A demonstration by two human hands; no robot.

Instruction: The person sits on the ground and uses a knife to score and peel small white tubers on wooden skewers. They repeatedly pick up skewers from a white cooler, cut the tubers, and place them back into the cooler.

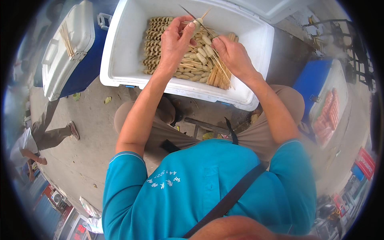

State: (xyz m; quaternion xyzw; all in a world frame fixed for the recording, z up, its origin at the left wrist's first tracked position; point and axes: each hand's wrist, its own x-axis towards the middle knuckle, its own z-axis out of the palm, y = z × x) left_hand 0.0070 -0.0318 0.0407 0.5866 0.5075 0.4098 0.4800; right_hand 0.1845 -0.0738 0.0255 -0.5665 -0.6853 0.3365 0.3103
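Observation:
Above an open white cooler box [126,78], my left hand [177,42] holds a pale sausage [197,25] on a wooden skewer, its tip pointing up to the right. My right hand [229,54] grips a thin knife [192,15] whose blade lies across the sausage. Below my hands, inside the box, are a pile of pale sausages [202,57], a bundle of bare wooden skewers [220,75] at the right, and rows of spiral-cut sausages [153,45] at the left.
A blue cooler with a white lid [67,39] stands at the left, skewers [66,39] on its lid. Another blue cooler [312,81] at the right bears bagged pink sausages [328,114]. A person [27,147] walks at the far left. My knees flank a low frame [207,125].

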